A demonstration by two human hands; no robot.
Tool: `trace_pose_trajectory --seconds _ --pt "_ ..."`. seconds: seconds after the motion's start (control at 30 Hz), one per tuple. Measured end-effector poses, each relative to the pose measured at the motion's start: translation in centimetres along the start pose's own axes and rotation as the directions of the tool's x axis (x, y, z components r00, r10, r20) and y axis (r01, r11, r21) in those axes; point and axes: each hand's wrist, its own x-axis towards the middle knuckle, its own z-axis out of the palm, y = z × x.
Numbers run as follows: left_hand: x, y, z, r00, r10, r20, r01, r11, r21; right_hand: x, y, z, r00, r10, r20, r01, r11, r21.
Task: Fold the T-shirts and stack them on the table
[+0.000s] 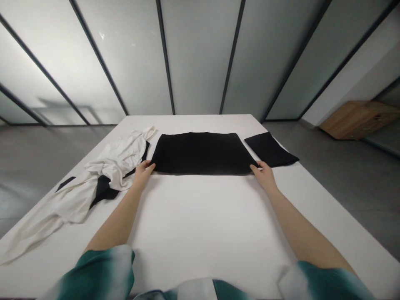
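Note:
A black folded cloth [204, 154], most likely a garment, lies spread flat in a wide shape across the middle of the white table. My left hand [144, 170] pinches its near left corner between thumb and fingers. At the near right corner, my right hand [263, 171] grips the same cloth in a matching pinch. The fingertips under the fabric are partly hidden. Both forearms stretch forward over the table.
On the left of the white table [200, 225] lies a crumpled white garment [115, 160] with black fabric [104, 189] beneath it. A smaller folded black cloth [271, 150] rests at the right edge. Frosted glass panels [196, 54] stand behind; a wooden box-like piece [356, 120] is at far right.

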Motion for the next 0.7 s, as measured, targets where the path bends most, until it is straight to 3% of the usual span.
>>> trace_pose_trajectory --seconds 0.13,0.23,0.37,0.5,0.7 --pt "0.6 -0.8 0.3 1.000 -0.011 -0.018 0.006 0.967 -0.256 -0.1 -0.4 -0.2 0.998 0.047 0.047 -0.054 0.986 0.161" --pt "0.9 -1.1 0.2 0.999 -0.015 -0.048 0.002 0.966 -0.258 -0.2 -0.8 -0.4 0.996 0.084 0.027 -0.088 0.970 0.226" --pt "0.8 -0.6 -0.3 0.997 0.047 -0.055 -0.045 0.998 0.039 -0.2 -1.1 -0.4 0.988 0.153 -0.033 -0.142 0.964 0.227" --pt "0.4 0.3 -0.6 0.993 0.097 -0.073 -0.055 0.894 0.444 -0.1 -0.7 -0.2 0.985 0.157 -0.074 -0.148 0.983 0.108" --pt "0.4 0.4 -1.0 0.996 -0.020 -0.091 0.069 0.815 0.576 0.1 0.1 -0.1 0.980 0.171 -0.103 -0.167 0.985 0.042"
